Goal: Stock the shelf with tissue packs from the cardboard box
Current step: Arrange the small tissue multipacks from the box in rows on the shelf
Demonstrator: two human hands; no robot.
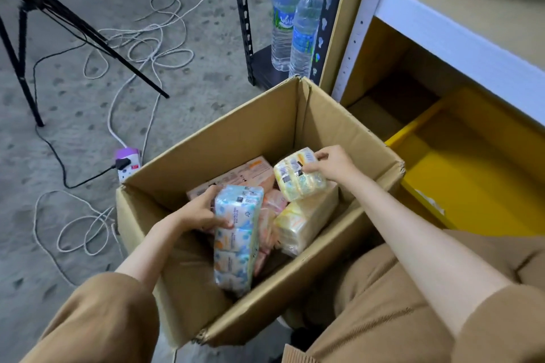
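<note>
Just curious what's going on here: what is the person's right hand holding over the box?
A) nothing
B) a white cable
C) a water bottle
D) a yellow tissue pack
D: the right hand grips a yellow tissue pack above the cardboard box, while the left hand holds a blue-patterned pack.

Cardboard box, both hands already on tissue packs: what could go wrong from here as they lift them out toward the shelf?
1. The left hand grips the long blue pack near its top end only; it could sag or slip on lifting.
2. The right hand pinches the yellow pack by fingertips, so it might drop back into the cardboard box.
3. Loose cables lie on the floor beside the box, a possible snag.
</note>
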